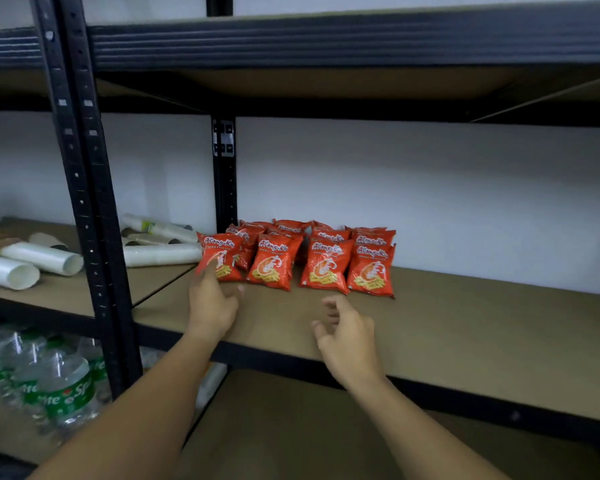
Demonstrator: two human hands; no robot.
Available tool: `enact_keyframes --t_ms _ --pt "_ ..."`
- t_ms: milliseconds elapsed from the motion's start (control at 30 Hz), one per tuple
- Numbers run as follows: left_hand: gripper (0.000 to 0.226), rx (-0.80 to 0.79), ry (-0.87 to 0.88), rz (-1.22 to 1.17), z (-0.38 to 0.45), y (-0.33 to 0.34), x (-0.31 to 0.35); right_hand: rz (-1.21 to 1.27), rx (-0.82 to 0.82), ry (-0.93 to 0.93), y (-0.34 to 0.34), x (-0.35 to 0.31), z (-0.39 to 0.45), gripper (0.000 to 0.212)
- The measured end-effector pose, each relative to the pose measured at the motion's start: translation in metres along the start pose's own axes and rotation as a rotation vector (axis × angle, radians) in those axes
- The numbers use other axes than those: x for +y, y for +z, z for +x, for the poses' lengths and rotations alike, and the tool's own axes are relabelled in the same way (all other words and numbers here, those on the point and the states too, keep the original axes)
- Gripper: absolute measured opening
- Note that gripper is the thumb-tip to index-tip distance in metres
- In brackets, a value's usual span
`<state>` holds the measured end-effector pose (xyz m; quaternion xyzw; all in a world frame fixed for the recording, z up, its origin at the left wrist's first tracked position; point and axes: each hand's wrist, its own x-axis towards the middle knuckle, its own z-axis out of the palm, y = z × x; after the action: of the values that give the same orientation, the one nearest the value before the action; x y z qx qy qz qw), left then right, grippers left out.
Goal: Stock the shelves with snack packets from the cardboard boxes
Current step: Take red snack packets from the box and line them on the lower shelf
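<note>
The red snack packets sit in upright rows just ahead of both hands; left hand touches the leftmost packet, fingers loose; right hand hovers empty, half-curled, a bit short.

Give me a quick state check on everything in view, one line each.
Packets: red, standing in rows on the shelf, leaning back.
Shelf: partly stocked, bare board right of the packets.
Left hand: open, fingers touching the leftmost front packet.
Right hand: open, loosely curled, holding nothing.
Cup stacks: lying on their sides on the neighbouring shelf.
Bottles: upright, capped, on the lower left shelf.
</note>
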<state>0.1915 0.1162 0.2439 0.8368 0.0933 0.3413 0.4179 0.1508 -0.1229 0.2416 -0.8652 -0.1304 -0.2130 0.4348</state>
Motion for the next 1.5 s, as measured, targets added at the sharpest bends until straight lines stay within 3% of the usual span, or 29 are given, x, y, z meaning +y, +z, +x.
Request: enact_keyframes --t_ms 233,400,600,800,867,1000,1200,1267,1367,1500 --pt "0.024 -0.127 0.132 -0.276 -0.118 0.037 0.075 -0.075 0.071 -0.047 -0.095 0.038 -0.085 0.015" --pt "0.018 -0.275 0.252 -0.398 -0.224 0.085 0.135 -0.139 0.118 0.007 -0.174 0.084 -0.149 0.018" --pt "0.022 -0.642 0.228 -0.477 -0.348 0.158 0.178 -0.265 0.095 0.210 -0.253 0.160 -0.238 0.023" --pt "0.025 -0.967 0.230 -0.332 -0.458 0.236 0.168 -0.309 0.018 0.543 -0.302 0.235 -0.330 0.027" --pt "0.028 -1.069 0.143 -0.263 -0.483 0.258 0.162 -0.341 -0.045 0.638 -0.314 0.258 -0.357 0.029" --pt "0.035 -1.226 0.126 -0.066 -0.514 0.290 0.148 -0.420 -0.176 0.803 -0.325 0.298 -0.393 0.046" --pt "0.088 -1.717 0.381 0.226 -0.533 0.305 0.132 -0.518 -0.262 0.953 -0.305 0.340 -0.409 0.053" --pt "0.088 -1.775 0.471 0.372 -0.537 0.308 0.129 -0.566 -0.258 0.964 -0.286 0.349 -0.407 0.061" --pt "0.070 -1.753 0.558 0.452 -0.547 0.318 0.119 -0.651 -0.279 1.017 -0.254 0.359 -0.404 0.089" --pt "0.050 -1.712 0.618 0.367 -0.545 0.329 0.111 -0.701 -0.218 1.056 -0.241 0.372 -0.403 0.081"
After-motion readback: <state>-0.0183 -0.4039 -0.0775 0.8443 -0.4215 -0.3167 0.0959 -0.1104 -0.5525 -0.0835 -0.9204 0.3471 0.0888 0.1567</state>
